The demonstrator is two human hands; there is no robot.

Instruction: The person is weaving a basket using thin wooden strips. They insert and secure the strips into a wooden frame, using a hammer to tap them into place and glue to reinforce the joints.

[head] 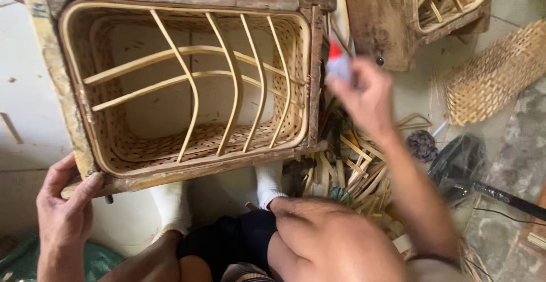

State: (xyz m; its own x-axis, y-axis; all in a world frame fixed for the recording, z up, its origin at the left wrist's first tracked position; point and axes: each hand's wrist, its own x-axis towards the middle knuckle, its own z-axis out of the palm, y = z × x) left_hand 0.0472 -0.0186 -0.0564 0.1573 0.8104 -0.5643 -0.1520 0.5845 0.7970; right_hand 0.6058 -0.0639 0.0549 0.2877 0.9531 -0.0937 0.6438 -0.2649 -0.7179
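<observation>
Blurred small white bottle (338,65), red-capped, perhaps glue, in right hand (364,97).

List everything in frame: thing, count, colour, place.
rectangular woven bamboo basket in a worn wooden frame: one, tan, upper left.
small blurred bottle with red cap: one, pale, in right hand.
second framed woven basket: one, tan, top right.
loose woven bamboo mat: one, tan, right.
pile of bamboo strips: many, tan, floor centre-right.
black bag: one, right.
white socks: two, under the frame.
left hand: gripping the frame's near left corner.
right hand: raised, holding the bottle.
</observation>
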